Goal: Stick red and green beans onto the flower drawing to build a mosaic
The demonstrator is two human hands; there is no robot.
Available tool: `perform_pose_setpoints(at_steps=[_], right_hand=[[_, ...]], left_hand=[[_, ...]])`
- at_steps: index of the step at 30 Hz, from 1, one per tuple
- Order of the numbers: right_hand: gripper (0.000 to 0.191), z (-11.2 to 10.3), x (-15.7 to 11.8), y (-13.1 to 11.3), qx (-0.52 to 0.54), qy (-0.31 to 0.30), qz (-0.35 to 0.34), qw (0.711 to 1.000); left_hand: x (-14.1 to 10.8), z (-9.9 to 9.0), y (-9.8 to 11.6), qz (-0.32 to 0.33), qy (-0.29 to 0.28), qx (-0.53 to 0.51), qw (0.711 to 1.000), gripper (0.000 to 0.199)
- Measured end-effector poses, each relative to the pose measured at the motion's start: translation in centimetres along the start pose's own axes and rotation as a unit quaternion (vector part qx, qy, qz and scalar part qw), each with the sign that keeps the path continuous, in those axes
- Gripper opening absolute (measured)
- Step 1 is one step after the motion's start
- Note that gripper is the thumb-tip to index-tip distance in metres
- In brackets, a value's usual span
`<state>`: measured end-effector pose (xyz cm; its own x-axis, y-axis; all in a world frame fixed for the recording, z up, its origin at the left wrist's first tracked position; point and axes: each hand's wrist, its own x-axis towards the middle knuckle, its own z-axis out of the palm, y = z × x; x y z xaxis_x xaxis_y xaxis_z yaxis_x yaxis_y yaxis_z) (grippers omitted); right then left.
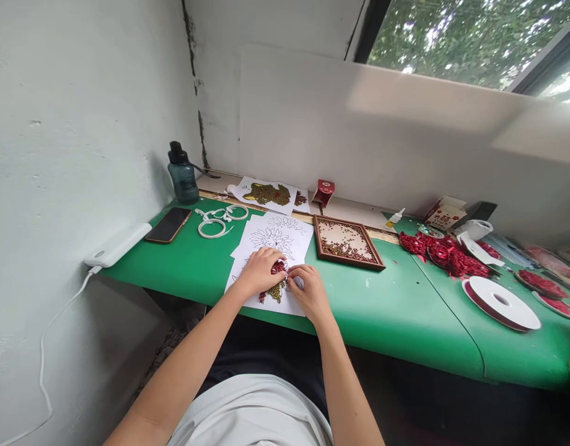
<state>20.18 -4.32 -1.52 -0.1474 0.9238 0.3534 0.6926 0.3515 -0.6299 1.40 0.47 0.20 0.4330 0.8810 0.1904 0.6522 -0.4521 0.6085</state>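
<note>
On the white paper with line-drawn flowers (272, 236), a patch of red beans (277, 267) and green beans (276, 291) fills part of the drawing. My left hand (261, 271) lies over the paper at the left of this patch, fingers stretched out and thumb reaching along the beans. From the right, my right hand (309, 288) meets the patch with thumb and forefinger pinched together; whatever is between them is too small to make out. A brown-framed tray (343, 230) holding loose red and green beans sits right of the paper.
Behind lies a sheet with a bean-covered picture (269, 194). A dark bottle (183, 175), phone (168, 225) and coiled white cables (213, 228) are at left. A small glue bottle (394, 217), red trimmings (452, 255) and a ribbon spool (503, 303) lie rightward. Another person's hand shows at the right edge.
</note>
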Motion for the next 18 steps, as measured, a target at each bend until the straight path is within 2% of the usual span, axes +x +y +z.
perform_pose_setpoints(at_steps=[18], right_hand=[[0.016, -0.02, -0.37, 0.0, 0.002, 0.018, -0.015, 1.0]], left_hand=[[-0.03, -0.04, -0.02, -0.002, 0.002, -0.009, 1.0, 0.029]])
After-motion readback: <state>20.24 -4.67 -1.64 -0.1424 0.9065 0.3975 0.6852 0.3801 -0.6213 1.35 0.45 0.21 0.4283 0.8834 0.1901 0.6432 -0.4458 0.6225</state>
